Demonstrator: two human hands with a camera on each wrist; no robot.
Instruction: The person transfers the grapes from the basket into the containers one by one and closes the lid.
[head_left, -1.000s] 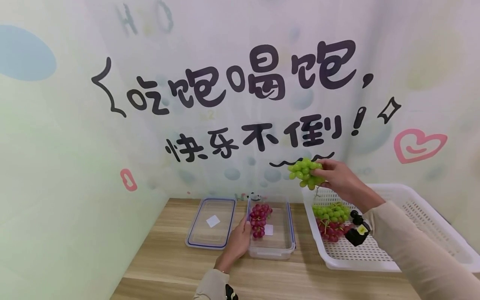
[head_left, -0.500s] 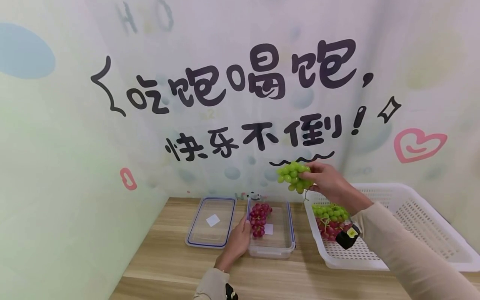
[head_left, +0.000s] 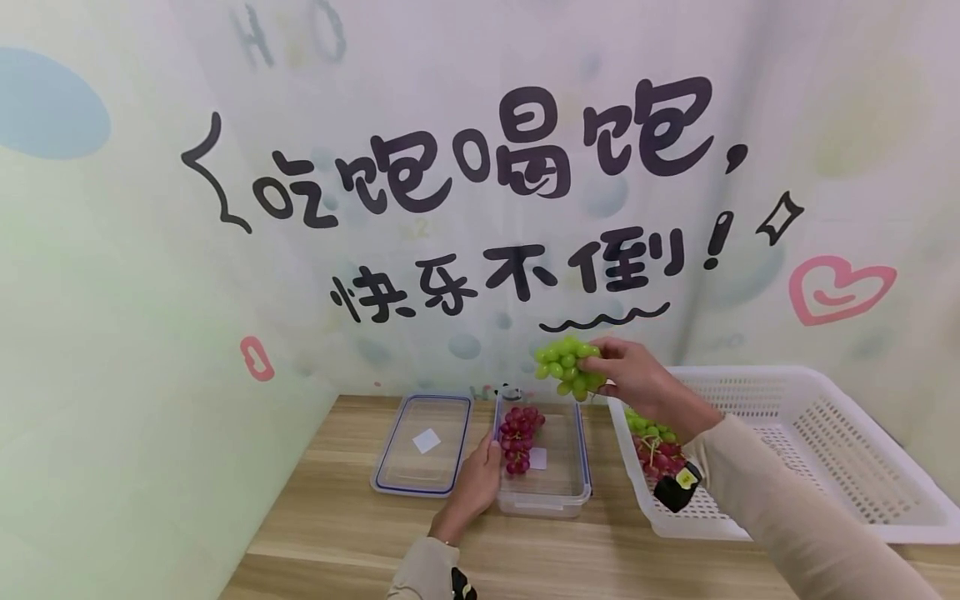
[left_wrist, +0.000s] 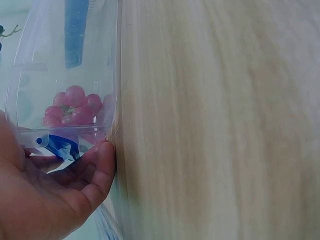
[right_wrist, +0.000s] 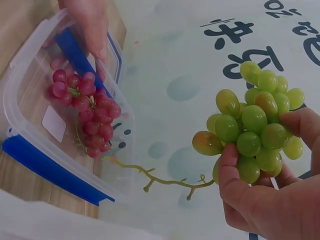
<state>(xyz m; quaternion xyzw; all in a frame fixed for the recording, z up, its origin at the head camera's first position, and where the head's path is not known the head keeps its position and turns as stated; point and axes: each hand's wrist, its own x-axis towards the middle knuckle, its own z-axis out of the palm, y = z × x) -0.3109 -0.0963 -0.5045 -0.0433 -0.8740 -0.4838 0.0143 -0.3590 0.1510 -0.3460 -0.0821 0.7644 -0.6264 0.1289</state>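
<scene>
My right hand [head_left: 637, 379] holds a bunch of green grapes [head_left: 566, 365] in its fingertips, up above the back right part of a clear food container [head_left: 543, 502]. A bare stem [right_wrist: 165, 181] trails from that bunch in the right wrist view. Along the left side of the container, my left hand [head_left: 474, 483] grips the wall, thumb at the rim; the left wrist view has its fingers [left_wrist: 102, 167] curled at a blue clasp [left_wrist: 62, 145]. Inside, a bunch of red grapes [head_left: 519, 433] lies against the left wall, beside a white square label [head_left: 537, 458].
The container's lid [head_left: 408, 475], edged in blue, lies on the wooden table [head_left: 337, 500] to the left. At right, a white plastic basket [head_left: 825, 417] carries more green grapes [head_left: 648, 427] and red grapes [head_left: 656, 458]. A printed curtain [head_left: 480, 350] stands behind.
My right hand has carried the green grapes leftward from over the basket and slightly down, toward the container. The left hand and the container have stayed in place.
</scene>
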